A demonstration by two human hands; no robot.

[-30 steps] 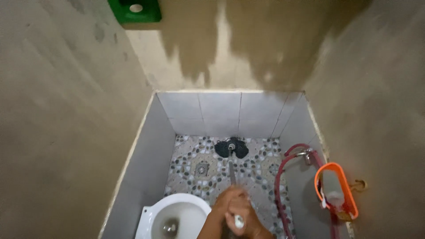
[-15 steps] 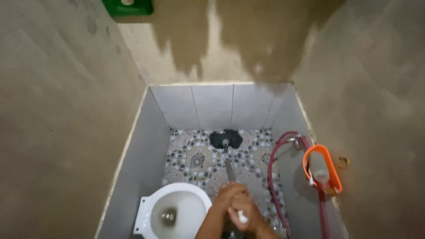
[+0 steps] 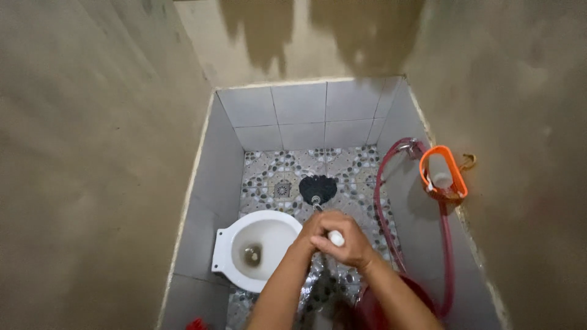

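Observation:
Both my hands grip the top of a mop handle (image 3: pixel 335 238) with a white end cap. My left hand (image 3: pixel 313 227) is wrapped around the pole just below my right hand (image 3: pixel 345 244), which covers the top. The metal pole runs down to a dark mop head (image 3: pixel 317 187) resting on the pebble-patterned floor tiles (image 3: pixel 348 165), just behind the toilet.
A white toilet bowl (image 3: pixel 235 244) sits at the lower left of the stall. A red hose (image 3: pixel 383 201) loops along the right wall beside an orange holder (image 3: pixel 443 173). A red bucket (image 3: pixel 379 305) is under my right arm. A floor drain (image 3: pixel 282 189) lies left of the mop head.
The view has tilted down, bringing my arms, the toilet and the red bucket into frame. The mop head has been pulled back from the rear wall toward me.

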